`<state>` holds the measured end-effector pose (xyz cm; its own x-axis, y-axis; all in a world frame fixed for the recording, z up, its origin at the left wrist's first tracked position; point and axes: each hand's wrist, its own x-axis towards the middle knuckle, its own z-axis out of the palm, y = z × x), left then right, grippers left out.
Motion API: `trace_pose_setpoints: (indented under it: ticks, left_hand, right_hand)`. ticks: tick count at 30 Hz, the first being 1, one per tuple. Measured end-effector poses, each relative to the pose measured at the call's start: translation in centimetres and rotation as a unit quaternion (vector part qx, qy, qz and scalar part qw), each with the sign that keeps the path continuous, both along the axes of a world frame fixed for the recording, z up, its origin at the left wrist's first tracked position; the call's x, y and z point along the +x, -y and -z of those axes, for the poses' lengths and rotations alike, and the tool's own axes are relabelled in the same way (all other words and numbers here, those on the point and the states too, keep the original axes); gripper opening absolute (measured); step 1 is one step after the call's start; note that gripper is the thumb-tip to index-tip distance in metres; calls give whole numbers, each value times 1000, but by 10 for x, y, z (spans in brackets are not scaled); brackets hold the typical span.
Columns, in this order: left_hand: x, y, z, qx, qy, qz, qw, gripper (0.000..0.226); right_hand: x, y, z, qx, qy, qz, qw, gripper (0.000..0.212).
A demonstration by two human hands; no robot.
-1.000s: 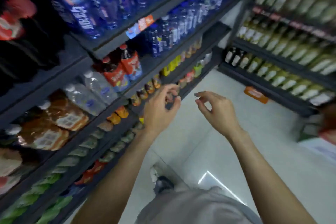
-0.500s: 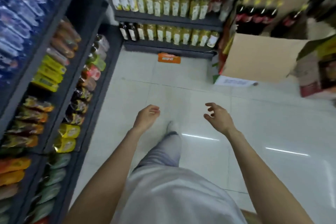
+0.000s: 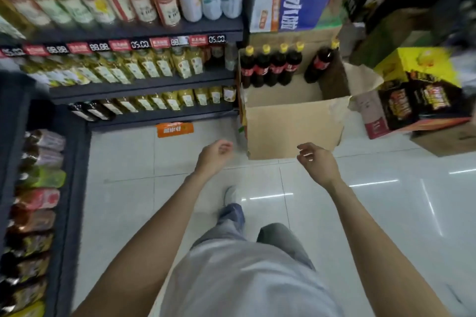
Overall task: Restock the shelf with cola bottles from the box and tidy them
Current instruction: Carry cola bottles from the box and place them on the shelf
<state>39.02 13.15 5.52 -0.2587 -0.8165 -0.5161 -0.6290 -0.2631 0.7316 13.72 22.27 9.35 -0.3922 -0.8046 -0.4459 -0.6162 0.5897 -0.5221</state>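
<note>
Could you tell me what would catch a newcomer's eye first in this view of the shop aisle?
Probably the open cardboard box on the floor straight ahead, with five yellow-capped cola bottles standing along its far side. Next come the two empty hands, the left hand and right hand, held out in front of the box with fingers loosely curled. The bright yellow carton at the right and the shelf of drinks at upper left also stand out.

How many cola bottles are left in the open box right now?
5. Four cola bottles stand in a row along the far wall of the cardboard box, at its left; the fifth stands apart toward the right corner. The near wall could hide more.
</note>
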Motion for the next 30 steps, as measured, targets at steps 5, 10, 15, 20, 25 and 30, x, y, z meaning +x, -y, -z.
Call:
trace_pose_setpoints:
  ticks: [5,10,15,20,25,30]
  left_hand:
    - [-104,73,-13,-96,60,88,990,24]
    - [-196,138,17,-67,54,72,994,25]
    - [-280,190,54,-35,41,-18,998,29]
    - [-351,235,101,-29,43,-69,996,56]
    - [-391,267,145,-62,92,-124,986,89]
    - [-417,263,159,-169,203,-148,953,83]
  right_hand:
    - [-84,92,7,-21,-29,-21,999,27]
    - [-175,187,45,-48,-75,-12,996,33]
    - [-256,266,86,-22,-67,9,997,48]
    - [-313,321,128,-60,-160,-66,983,71]
    - [-334,345,161,-55,-157,-100,981,77]
    - [-343,355,182,-76,-199,-137,967,82]
